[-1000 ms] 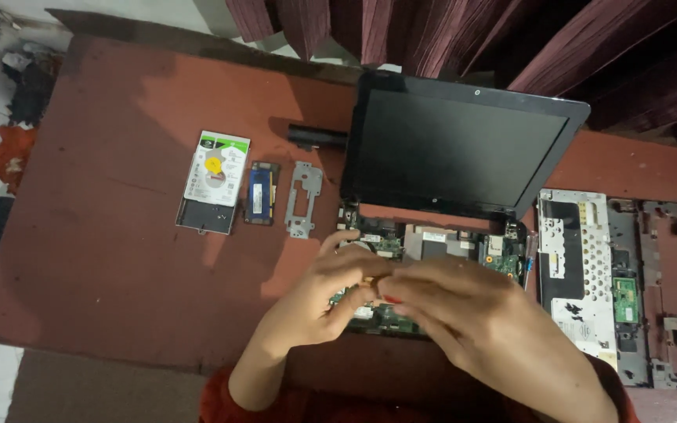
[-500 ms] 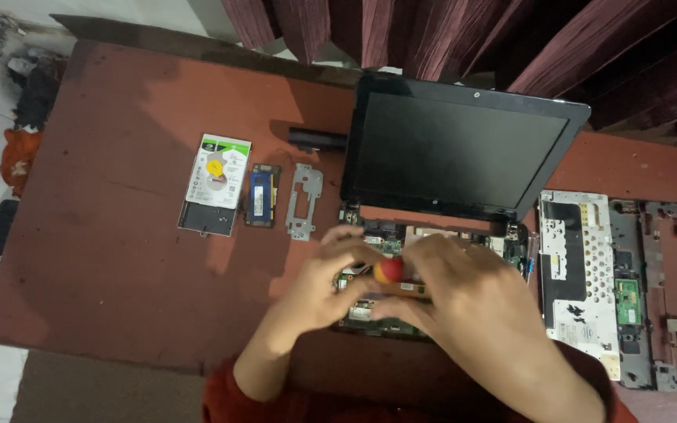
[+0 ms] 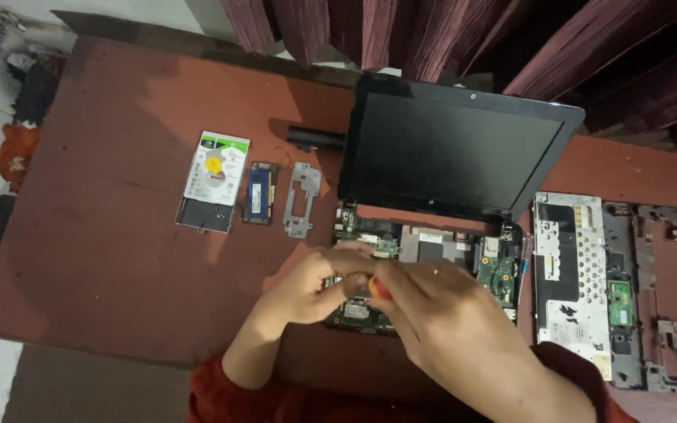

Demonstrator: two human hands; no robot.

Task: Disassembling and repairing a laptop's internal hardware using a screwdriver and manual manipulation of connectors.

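hands over an opened laptop

both hands met above the exposed circuit board (image 3: 503,270) of a laptop whose base lay open on the red-brown table (image 3: 119,274). the right hand (image 3: 448,321) had its fingers curled shut around a small tool with a red and yellow handle (image 3: 378,288), only the tip of that handle showing between the two hands. the left hand (image 3: 319,286) sat just beside it, its fingers bent down onto the board and touching the same spot; whether they pinched anything could not be told. the board lay at the near edge of the table, directly below the laptop's dark screen (image 3: 456,153), which stood upright on its hinge.

to the left of the board, three parts lay in a row, close but apart: a hard drive (image 3: 215,180) with a white and green label, a blue memory module (image 3: 260,192), and a grey metal bracket (image 3: 302,200). a black battery bar (image 3: 315,139) rested behind them. to the right lay a silver-white keyboard plate (image 3: 570,274), and beside it a grey plastic frame (image 3: 664,298).
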